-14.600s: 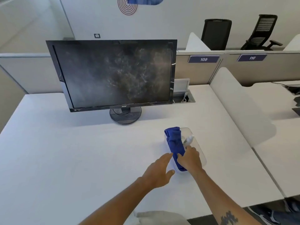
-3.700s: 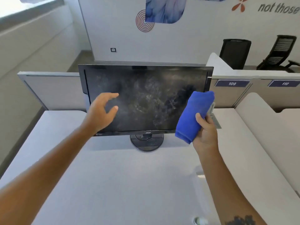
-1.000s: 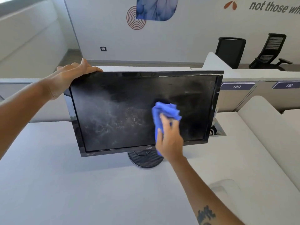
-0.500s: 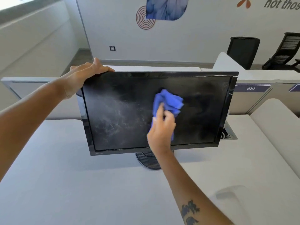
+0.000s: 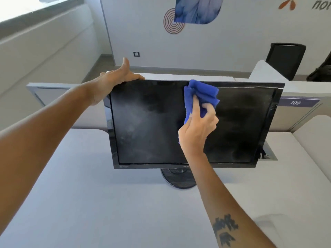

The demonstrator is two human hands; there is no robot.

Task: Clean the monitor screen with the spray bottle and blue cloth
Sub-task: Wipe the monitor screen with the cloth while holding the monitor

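A black monitor stands on a round base on the white desk. Its screen still shows pale smears on the left half. My left hand grips the monitor's top left corner, thumb raised. My right hand presses a crumpled blue cloth against the screen, just below the top edge near the middle. The spray bottle is out of view.
A clear plastic tray lies at the desk's lower right. A cable hatch sits behind the monitor's right side. Grey partitions with a label 109 and black office chairs stand beyond.
My right hand has slid the blue cloth upward from the screen's middle to its top edge. The left hand keeps its hold on the top left corner.
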